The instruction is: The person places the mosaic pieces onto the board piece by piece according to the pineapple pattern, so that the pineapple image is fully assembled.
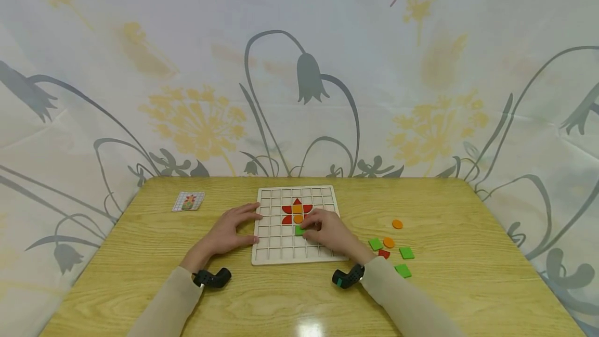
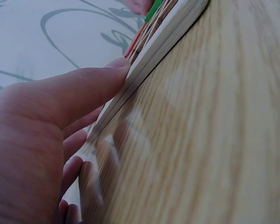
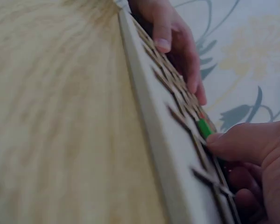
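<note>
A pale wooden board (image 1: 276, 254) with a raised grid lies on the table. On its squares, several red pieces surround an orange square (image 1: 297, 209) and an orange circle (image 1: 298, 219). Just below the circle is a green square tile (image 1: 299, 231); my right hand (image 1: 329, 230) pinches it at its right side. The right wrist view has the thumb (image 3: 233, 140) against this green tile (image 3: 204, 128). My left hand (image 1: 229, 230) rests at the board's left edge, fingers spread, thumb and fingertips touching the rim. In the left wrist view, the thumb (image 2: 93, 86) lies along the board's side (image 2: 149, 60).
Right of the board lie loose pieces: several green squares (image 1: 406, 253), two orange circles (image 1: 397, 224) and a red piece (image 1: 384, 254). A small card (image 1: 189, 201) with a printed flower pattern lies at the back left. Behind the table (image 1: 444, 212) hangs a flower-printed cloth (image 1: 299, 134).
</note>
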Demonstrator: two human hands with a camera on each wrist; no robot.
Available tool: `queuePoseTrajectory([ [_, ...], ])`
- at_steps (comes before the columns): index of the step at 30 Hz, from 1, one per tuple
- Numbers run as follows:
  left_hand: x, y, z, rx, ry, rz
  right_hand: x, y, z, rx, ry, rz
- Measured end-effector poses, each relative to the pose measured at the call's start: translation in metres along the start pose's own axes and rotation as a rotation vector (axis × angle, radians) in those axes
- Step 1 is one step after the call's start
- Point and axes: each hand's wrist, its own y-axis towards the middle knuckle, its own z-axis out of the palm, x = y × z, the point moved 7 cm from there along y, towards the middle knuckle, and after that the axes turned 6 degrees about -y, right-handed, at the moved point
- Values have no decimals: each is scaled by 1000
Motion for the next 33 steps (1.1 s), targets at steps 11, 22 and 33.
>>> queuePoseTrajectory([
  [11, -1, 0, -1, 0, 3, 4, 0, -2, 2, -27, -4, -10],
  [22, -1, -2, -1, -9, 5, 4, 3, -3, 4, -37, -39, -32],
  [33, -1, 0, 1, -12, 8, 4, 3, -3, 3, -46, -49, -54],
])
